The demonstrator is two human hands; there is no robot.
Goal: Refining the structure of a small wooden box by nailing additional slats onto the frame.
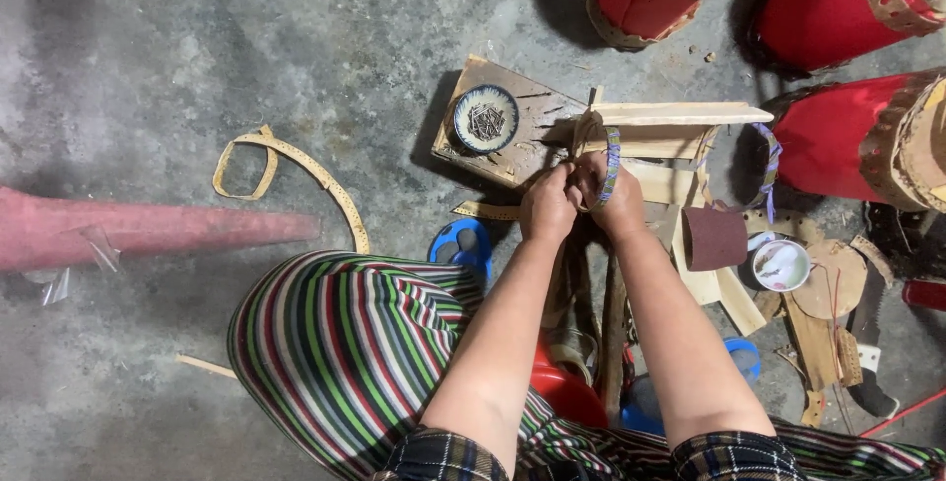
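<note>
Striped cloth (pixel 345 343): nearest to the camera, green, red and white stripes, stretched over the lap on the left side.
Red stool (pixel 567 392): partly seen between the forearms, low on the concrete floor (pixel 148 77), so the work stays close to the ground.
Left hand (pixel 549 207): closed, fingers curled and pinching the thin strip just where it meets the other hand; held knuckle to knuckle with it, probably for keeping the strip tight.
Right hand (pixel 616 195): also closed, gripping the same strip; a blue-and-white woven band (pixel 612 164) runs over its back and up toward the wooden pieces.
Thin strip (pixel 583 141): pale tan, narrow and flexible, looped between both hands above the wood block; exact path under the fingers not clear.
Wood block (pixel 517 131): worn, flat, just beyond the hands, serving as a small work base on the floor.
Bowl of nails (pixel 486 119): blue-rimmed, standing on the block, within easy reach of the left hand.
Wooden slats (pixel 680 114): pale, laid across one another to the right of the block.
Sandpaper roll (pixel 715 238): dark brown, beside the right wrist.
White cup (pixel 780 264): small, round, next to the roll.
Curved punched strip (pixel 296 171): lying loose on the floor to the left, well apart from the hands.
Red drums (pixel 838 136): farthest, three red cylinders with brown punched edging, at the upper right.
</note>
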